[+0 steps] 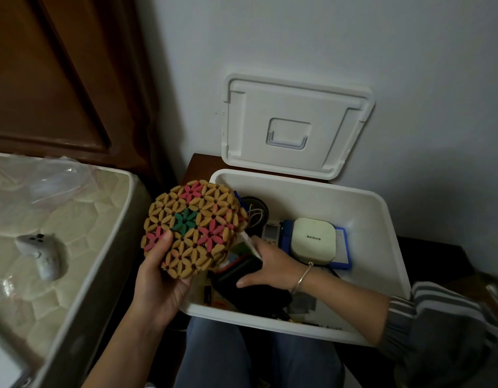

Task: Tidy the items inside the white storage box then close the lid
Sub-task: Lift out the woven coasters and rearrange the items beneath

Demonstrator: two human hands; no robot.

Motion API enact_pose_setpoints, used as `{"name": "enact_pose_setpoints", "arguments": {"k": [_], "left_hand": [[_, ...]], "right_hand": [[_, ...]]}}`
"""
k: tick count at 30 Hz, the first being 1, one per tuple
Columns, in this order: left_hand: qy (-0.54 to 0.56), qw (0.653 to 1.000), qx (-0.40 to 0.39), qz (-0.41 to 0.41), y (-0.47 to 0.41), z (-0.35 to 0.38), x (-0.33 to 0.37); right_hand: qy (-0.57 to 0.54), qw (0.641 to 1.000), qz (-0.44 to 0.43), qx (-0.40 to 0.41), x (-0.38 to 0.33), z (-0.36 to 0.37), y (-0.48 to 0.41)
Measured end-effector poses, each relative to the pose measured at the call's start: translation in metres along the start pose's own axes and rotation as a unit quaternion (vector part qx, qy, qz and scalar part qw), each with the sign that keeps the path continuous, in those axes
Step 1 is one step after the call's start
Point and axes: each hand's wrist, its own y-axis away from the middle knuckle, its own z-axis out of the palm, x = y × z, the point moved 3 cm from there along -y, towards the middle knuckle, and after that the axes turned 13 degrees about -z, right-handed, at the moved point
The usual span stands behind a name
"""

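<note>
The white storage box (379, 219) stands open in front of me, its lid (295, 127) leaning upright against the wall behind it. My left hand (158, 278) holds a round woven mat (193, 228) of tan, red and green beads over the box's left edge. Inside the box, my right hand (270, 264) grips a black wallet-like item (239, 271) together with some cards. Also in the box lie a pale green square case (313, 239) on a blue box (343, 247), a coiled cable (256, 212) and dark cloth (259, 299).
A mattress (46, 247) lies to the left with a white game controller (43, 254) on it. A brown wooden headboard (60, 79) rises behind. The box sits on a dark wooden stand (432, 250) against the wall. My knees (242, 357) are just below the box.
</note>
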Motion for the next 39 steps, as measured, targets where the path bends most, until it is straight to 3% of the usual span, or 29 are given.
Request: {"name": "enact_pose_setpoints", "arguments": {"k": [10,19,23,31,34,37,39], "left_hand": [[0.029,0.999,-0.024,0.003,-0.003,-0.003,0.002],[0.001,1.000,-0.005,0.001,-0.002,0.000,0.000],[-0.004,1.000,0.001,0.004,0.000,0.002,-0.001],[-0.007,1.000,0.002,0.001,0.002,0.006,-0.002],[-0.015,1.000,0.004,-0.001,0.002,0.007,-0.002],[-0.031,0.999,0.011,0.007,0.002,0.007,-0.002],[-0.033,0.999,0.014,0.008,0.002,0.008,-0.002]], "right_hand": [[0.047,0.998,-0.032,-0.027,0.006,0.016,0.009],[0.086,0.972,0.006,-0.218,-0.012,-0.007,0.037],[0.064,0.964,-0.007,-0.258,-0.011,-0.007,0.053],[-0.002,0.975,0.054,-0.217,0.015,-0.021,0.059],[-0.016,0.982,0.084,-0.166,0.026,-0.030,0.066],[0.027,0.986,0.127,-0.102,0.041,-0.048,0.080],[0.079,0.975,0.171,-0.115,0.052,-0.055,0.092]]}}
